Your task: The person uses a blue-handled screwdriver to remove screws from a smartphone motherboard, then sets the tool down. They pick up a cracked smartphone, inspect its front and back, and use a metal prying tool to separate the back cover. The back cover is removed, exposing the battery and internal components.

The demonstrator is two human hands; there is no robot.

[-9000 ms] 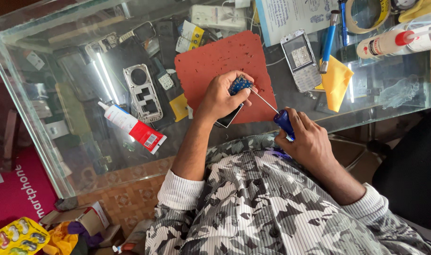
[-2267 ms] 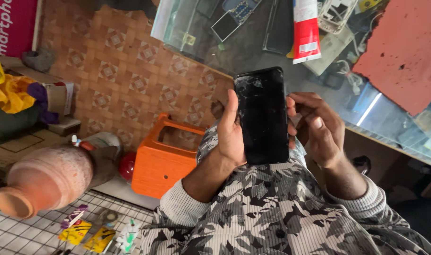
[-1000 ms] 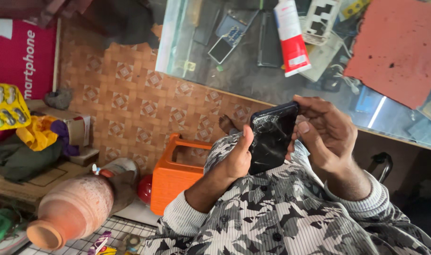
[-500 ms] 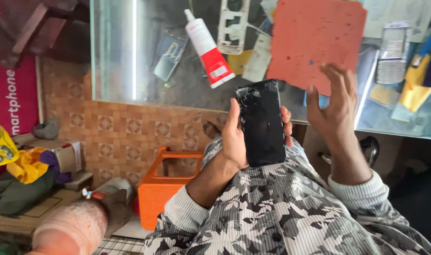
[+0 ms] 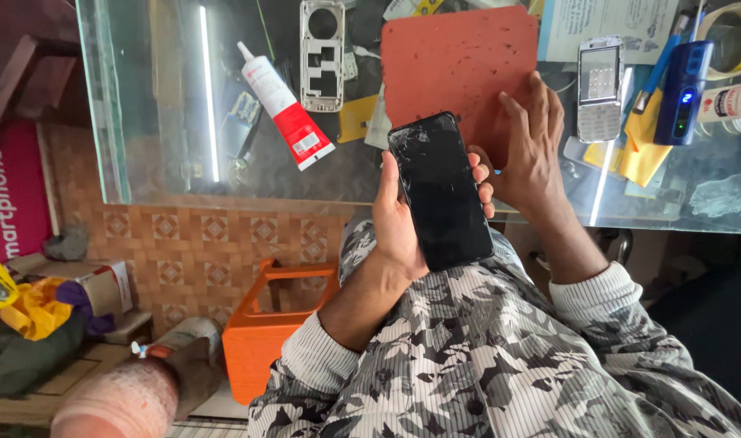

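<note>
My left hand grips a black smartphone with a cracked screen, held upright over my lap just in front of the glass table. My right hand lies open and flat, fingers spread, on the lower right corner of a red-orange work mat on the table. The phone's top edge overlaps the mat's near edge in view.
On the glass lie a white-and-red glue tube, a grey phone frame, an old keypad phone, a blue device, a yellow cloth and a tape roll. An orange stool stands on the patterned floor.
My view swung from the floor back up to the table. The phone turned upright in my left hand. My right hand left the phone and settled flat on the mat.
</note>
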